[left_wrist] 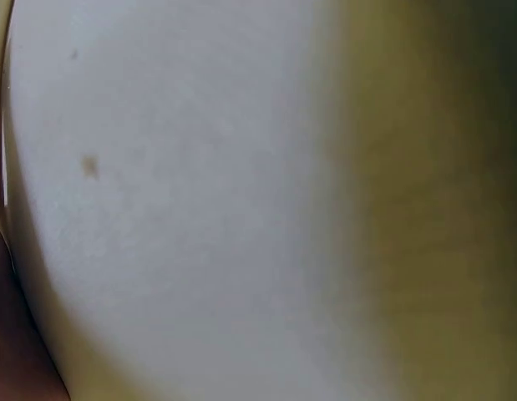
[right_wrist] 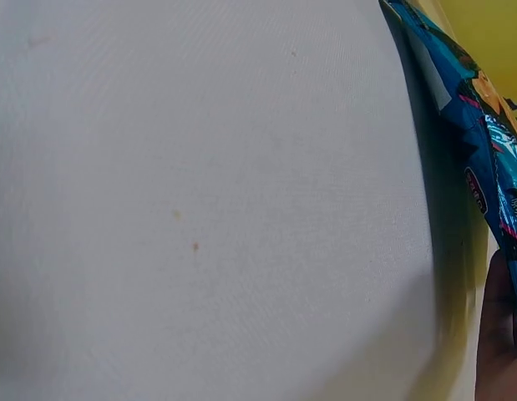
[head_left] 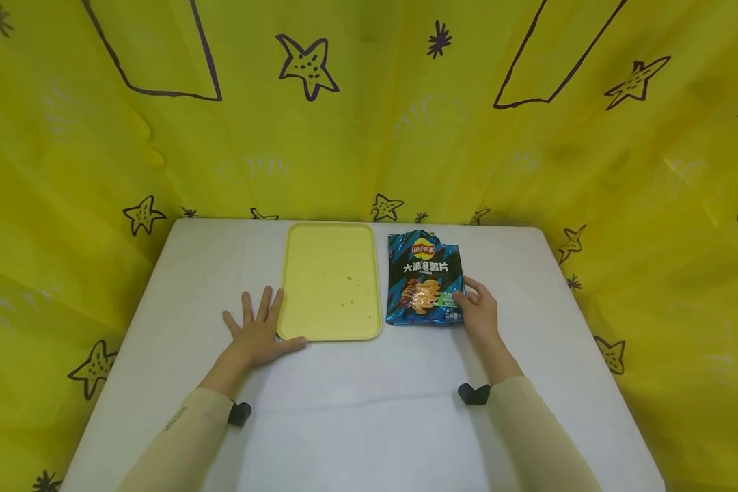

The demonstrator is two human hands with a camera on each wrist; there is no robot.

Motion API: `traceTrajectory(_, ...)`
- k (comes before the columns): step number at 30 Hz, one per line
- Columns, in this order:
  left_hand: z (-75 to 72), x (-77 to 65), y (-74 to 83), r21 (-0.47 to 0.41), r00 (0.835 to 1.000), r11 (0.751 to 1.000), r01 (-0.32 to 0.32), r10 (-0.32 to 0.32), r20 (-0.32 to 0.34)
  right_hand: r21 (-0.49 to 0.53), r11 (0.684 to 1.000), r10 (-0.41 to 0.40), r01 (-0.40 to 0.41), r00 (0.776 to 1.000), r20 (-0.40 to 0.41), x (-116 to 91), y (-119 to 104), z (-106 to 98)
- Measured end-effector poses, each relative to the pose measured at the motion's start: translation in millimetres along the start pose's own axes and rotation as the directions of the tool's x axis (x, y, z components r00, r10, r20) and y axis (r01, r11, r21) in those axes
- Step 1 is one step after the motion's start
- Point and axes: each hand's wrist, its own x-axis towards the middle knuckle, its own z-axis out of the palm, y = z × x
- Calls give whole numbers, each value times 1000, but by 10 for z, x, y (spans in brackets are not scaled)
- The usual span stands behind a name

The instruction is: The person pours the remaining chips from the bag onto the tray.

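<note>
A yellow rectangular tray point(head_left: 320, 273) lies on the white table with a few small crumbs on it. My left hand point(head_left: 258, 333) is spread at the tray's near left corner, thumb along its near edge. To the right of the tray is a blue and black potato chip bag point(head_left: 427, 280), its top edge uneven. My right hand point(head_left: 481, 311) pinches the bag's lower right edge, thumb on the front. In the right wrist view, the bag point(right_wrist: 500, 159) appears at the right border, partly off the table. The left wrist view shows mostly blurred tabletop.
The white table point(head_left: 369, 417) carries the tray and bag near its far edge. A yellow curtain point(head_left: 369, 123) with starfish drawings hangs behind and at both sides. Small specks dot the tabletop. A black wrist device point(head_left: 475, 394) sits at each sleeve cuff.
</note>
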Motion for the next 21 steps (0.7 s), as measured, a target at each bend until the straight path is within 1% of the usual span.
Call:
traceTrajectory(3, 3, -14, 2, -4, 1000, 1000, 1, -1, -1, 14, 1000, -25, 25, 1000, 2, -22, -18, 13)
traceTrajectory(6, 14, -11, 8, -5, 1000, 1000, 2, -2, -5, 30, 999, -31, 31, 1000, 1, -45, -34, 23)
traceTrajectory(14, -20, -24, 36, -2, 1000, 1000, 1, -1, 1, 93, 994, -59, 63, 997, -50, -80, -52, 45)
traceTrajectory(17, -10, -28, 26, 5, 1000, 1000, 5, -5, 0, 86, 996, -35, 39, 998, -44, -63, -22, 34)
traceTrajectory(21, 8, -20, 10, 5, 1000, 1000, 1, -1, -9, 47, 998, 44, -43, 999, -11, -14, 28, -4)
